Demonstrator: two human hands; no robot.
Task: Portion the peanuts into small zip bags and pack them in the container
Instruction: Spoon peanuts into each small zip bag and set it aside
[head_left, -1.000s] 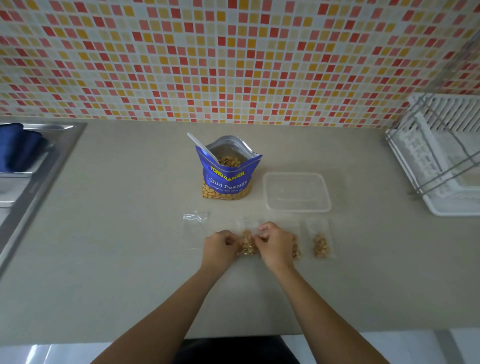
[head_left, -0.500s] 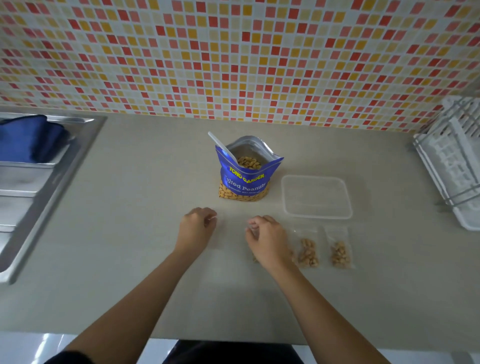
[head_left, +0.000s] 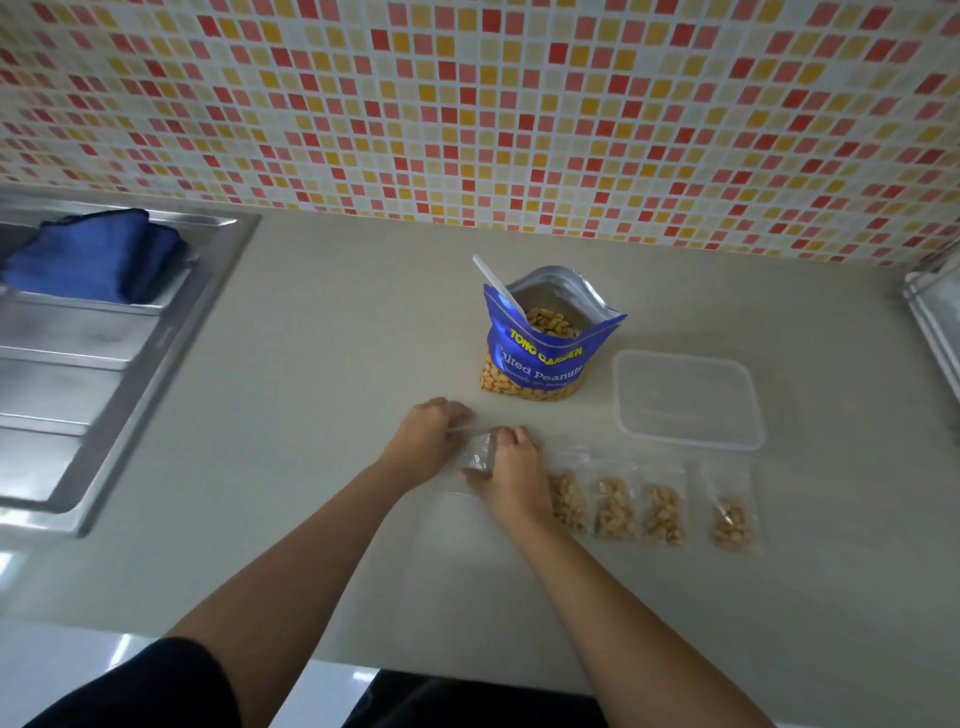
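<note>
The portioning is partly done; the packing has not begun. A row of filled zip bags (head_left: 615, 506) lies flat on the surface (head_left: 322, 467), to the right of the hands and in front of the container. Four clumps of peanuts show in that row, though the clear plastic makes it hard to tell where one bag ends and the next begins. The clear plastic container (head_left: 685, 397) stands just right of the peanut bag and looks to have nothing in it, so every portion has yet to go in.

The work in hand looks like the start of another portion. The left hand (head_left: 426, 436) has its fingers curled and pinches the top edge of an empty zip bag (head_left: 478, 454). The right hand (head_left: 511, 478) grips the same bag from the other side, fingers bent over its top and thumb spread low. My guess is that they are pulling the mouth open, but the seal itself is too faint to read.

The blue peanut bag (head_left: 545, 353) stands upright and open behind the hands, with plenty of nuts inside. A white plastic spoon (head_left: 498, 283) is stuck in it, handle leaning left.

What is left, as I judge it: fill and seal this bag, perhaps more, then move all the bags into the container.
</note>
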